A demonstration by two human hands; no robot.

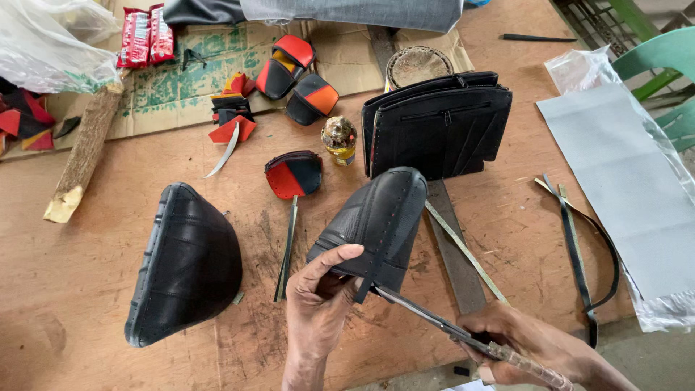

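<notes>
The right hand (532, 344) grips a blade (427, 316), tip against the black pouch (376, 224). The left hand (318, 297) pinches that pouch upright on the table (72, 275), steadying its edge. A second pouch (188, 264) lies left.

Two black curved shells (184, 264) (376, 228), one black zip bag (438, 123), three red-and-black pouches (293, 174) (286, 65) (313, 98), two red packets (146, 35), perhaps more hidden.

The left hand (318, 297) holds a black rubber piece (376, 224) upright on the wooden surface (72, 275); the right hand (532, 347) grips scissors (427, 315) whose blades meet its lower edge.
</notes>
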